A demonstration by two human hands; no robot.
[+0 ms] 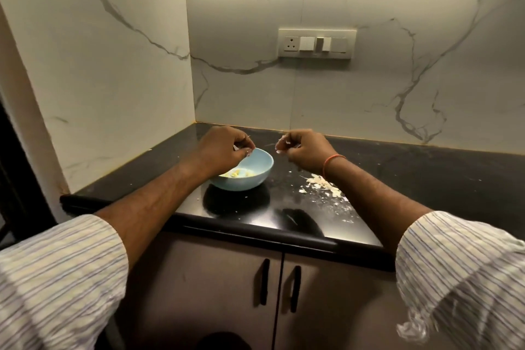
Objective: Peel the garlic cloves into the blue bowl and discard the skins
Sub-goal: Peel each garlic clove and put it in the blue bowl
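The left hand (224,148) hovers over the far-left rim of the blue bowl (255,172), fingers curled, pinching something small, likely a clove. The right hand (301,150), right of the bowl, pinches skin. The skins (321,185) lie below it on the tabletop (426,173).

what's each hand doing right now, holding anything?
Left hand: fingers curled, pinching something small over the blue bowl; too small to identify.
Right hand: fingers curled, pinching a white scrap, likely garlic skin.
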